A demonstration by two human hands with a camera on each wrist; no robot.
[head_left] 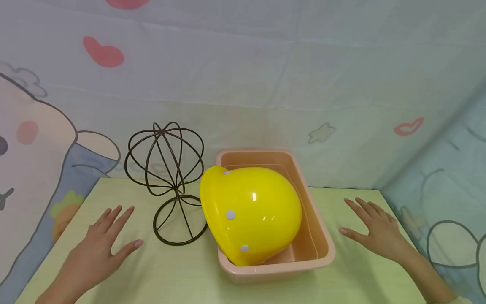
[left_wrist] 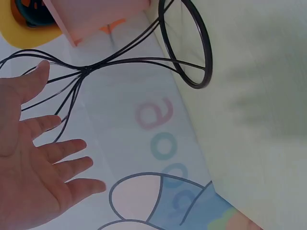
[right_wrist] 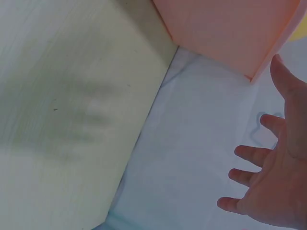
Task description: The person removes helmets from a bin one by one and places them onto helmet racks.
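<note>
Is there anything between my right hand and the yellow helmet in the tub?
Only the tub's own wall. The right hand hovers open over the table, right of the tub; the helmet leans inside, so the right rim lies between them. From above, nothing visible blocks it.

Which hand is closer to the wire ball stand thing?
The left hand. It hovers right beside the black wire stand, while the right hand is on the far side of the pink tub holding the yellow helmet.

Bare table (head_left: pixel 182 274) front & sides; wire stand (head_left: pixel 167 181) just left of helmet (head_left: pixel 250 213) in tub (head_left: pixel 322 236).
</note>
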